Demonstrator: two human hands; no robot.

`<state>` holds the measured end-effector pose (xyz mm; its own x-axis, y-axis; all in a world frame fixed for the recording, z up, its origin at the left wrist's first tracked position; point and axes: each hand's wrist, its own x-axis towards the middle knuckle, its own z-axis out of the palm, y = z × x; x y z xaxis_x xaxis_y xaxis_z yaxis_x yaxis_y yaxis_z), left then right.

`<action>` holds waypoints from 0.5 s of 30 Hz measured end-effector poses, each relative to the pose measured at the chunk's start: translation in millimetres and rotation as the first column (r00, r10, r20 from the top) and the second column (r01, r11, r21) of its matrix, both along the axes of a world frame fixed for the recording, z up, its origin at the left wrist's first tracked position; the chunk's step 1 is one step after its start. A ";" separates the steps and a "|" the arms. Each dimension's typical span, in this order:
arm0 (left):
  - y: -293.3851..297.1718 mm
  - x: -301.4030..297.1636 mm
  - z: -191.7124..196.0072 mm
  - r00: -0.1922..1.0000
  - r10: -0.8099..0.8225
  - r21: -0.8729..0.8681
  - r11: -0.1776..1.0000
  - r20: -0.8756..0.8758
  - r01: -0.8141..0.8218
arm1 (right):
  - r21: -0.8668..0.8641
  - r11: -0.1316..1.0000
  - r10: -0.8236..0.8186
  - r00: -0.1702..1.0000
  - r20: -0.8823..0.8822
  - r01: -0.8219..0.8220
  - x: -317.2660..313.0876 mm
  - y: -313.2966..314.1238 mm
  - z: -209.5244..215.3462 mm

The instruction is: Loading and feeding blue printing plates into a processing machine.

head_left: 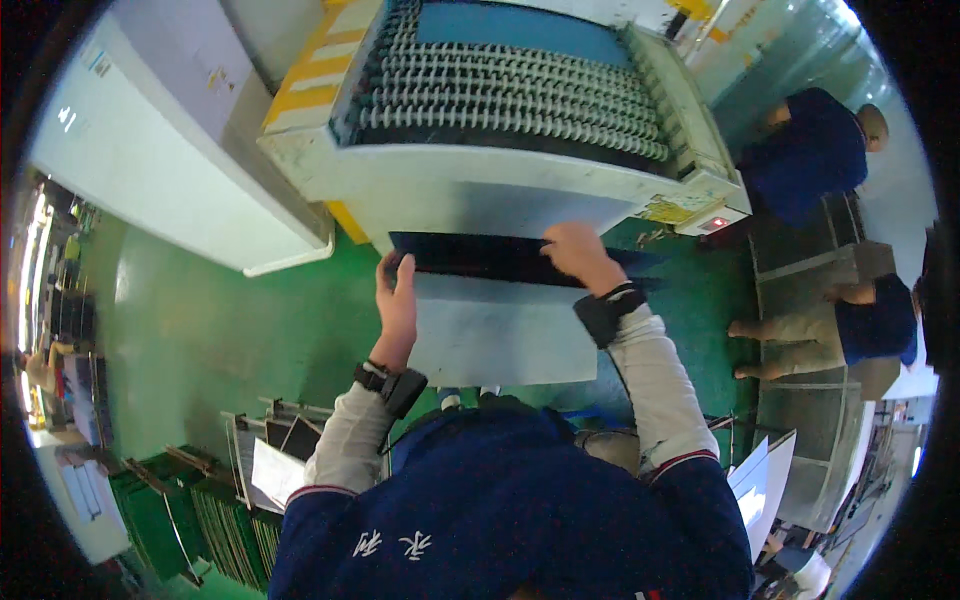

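Note:
A long, thin dark panel (475, 256) lies crosswise in front of me, close to the front of a roller machine. My left hand (397, 295) grips its left end, thumb up along the edge. Farther right, my right hand (580, 254) is closed at the panel's upper edge; its fingertips are partly hidden and slightly blurred. The panel's right end smears into the dark background. Below the panel is a flat pale grey sheet (505, 335), its far part covered by the panel. Both wrists wear dark bands with a box-like piece.
The roller machine (430, 165) stands just ahead, with rows of white wheels (510, 100). A white cabinet (180, 150) is on the left. Racks of green boards (200, 520) stand behind me at lower left. Two people in dark shirts (810, 150) work at right, beside a metal bench (800, 440).

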<state>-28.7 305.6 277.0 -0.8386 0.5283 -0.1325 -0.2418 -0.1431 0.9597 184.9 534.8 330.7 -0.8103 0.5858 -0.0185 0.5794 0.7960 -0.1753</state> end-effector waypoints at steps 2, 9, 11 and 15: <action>-3.6 1.2 5.0 1.000 -0.022 -0.083 0.996 -0.018 0.020 | -0.058 0.998 0.002 0.999 0.046 0.000 -7.6 -1.8 -1.6; -7.6 5.0 2.3 0.999 -0.039 -0.091 0.995 -0.023 0.036 | 0.013 0.999 0.045 0.996 -0.081 -0.045 -0.6 -4.2 -9.5; -7.2 7.3 2.9 0.999 -0.039 -0.093 0.995 -0.031 0.036 | 0.009 0.999 0.044 0.994 -0.099 -0.044 4.0 -5.3 -6.5; -7.8 4.4 -1.0 0.999 -0.026 -0.100 0.995 -0.021 0.024 | -0.009 1.000 -0.002 0.986 -0.164 0.000 15.4 -3.2 13.9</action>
<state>-24.3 297.8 276.0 -0.8286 0.5344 -0.1670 -0.2225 -0.0406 0.9741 200.4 531.6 344.6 -0.8022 0.5870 0.1095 0.5430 0.7934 -0.2750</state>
